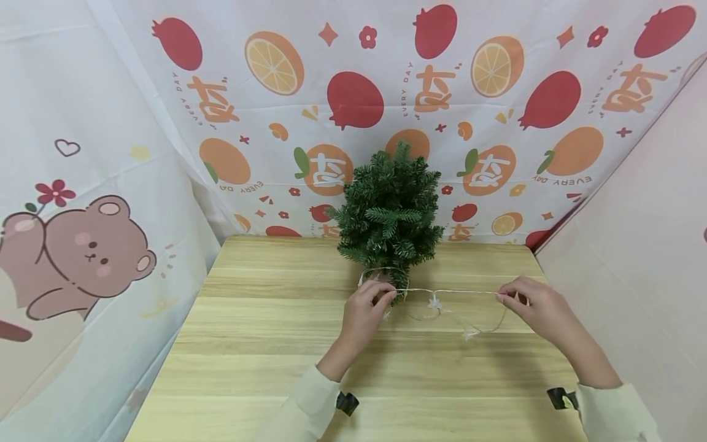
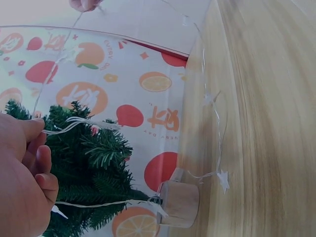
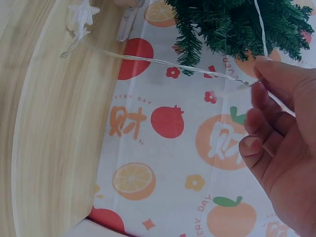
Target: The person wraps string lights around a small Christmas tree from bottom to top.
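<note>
A clear-wired string of star lights is stretched level between both hands, in front of a small green artificial Christmas tree. My left hand pinches the wire near the tree's foot. Farther right, my right hand pinches the same wire between thumb and fingertips. A slack length with white stars loops down below the taut stretch. In the left wrist view, wire also runs across the tree's pale wooden base, and a star hangs over the table. The left hand partly hides the tree there.
The wood-grain table ends at a fruit-printed cloth just behind the tree. A bear-printed sheet hangs on the left, a pale sheet on the right. In the right wrist view a clear piece lies beside the base.
</note>
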Motion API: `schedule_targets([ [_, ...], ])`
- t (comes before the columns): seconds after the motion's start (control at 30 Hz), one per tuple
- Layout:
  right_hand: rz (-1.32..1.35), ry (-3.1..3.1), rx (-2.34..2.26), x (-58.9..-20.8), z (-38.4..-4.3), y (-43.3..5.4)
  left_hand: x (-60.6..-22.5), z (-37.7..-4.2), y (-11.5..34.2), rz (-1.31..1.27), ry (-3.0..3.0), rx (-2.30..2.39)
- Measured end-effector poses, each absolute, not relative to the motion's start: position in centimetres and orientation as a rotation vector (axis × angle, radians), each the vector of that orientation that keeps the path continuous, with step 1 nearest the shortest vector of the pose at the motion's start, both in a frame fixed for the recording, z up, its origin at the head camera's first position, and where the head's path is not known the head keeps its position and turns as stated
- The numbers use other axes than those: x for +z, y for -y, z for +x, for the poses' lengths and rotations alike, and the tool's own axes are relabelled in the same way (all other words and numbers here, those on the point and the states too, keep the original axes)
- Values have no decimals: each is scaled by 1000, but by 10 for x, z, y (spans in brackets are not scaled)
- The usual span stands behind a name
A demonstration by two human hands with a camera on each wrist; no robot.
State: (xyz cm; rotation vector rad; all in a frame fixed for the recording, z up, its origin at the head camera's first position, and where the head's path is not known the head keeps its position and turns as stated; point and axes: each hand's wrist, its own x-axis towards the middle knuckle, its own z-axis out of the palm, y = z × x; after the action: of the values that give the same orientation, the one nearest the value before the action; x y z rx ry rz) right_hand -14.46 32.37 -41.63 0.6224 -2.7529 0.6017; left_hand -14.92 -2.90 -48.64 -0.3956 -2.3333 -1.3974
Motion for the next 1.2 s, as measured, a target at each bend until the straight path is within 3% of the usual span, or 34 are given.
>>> schedule_targets([
  [0.37, 510, 2810, 345, -419, -144, -329, -489, -151, 28, -394, 2328, -1385],
  [0.8, 534, 2744, 438, -412, -143, -361, -492, -152, 30, -358, 2344, -1375],
  [1.2, 148, 2892, 638, -399, -133, -397, -493, -153, 30, -336, 2354, -1364],
])
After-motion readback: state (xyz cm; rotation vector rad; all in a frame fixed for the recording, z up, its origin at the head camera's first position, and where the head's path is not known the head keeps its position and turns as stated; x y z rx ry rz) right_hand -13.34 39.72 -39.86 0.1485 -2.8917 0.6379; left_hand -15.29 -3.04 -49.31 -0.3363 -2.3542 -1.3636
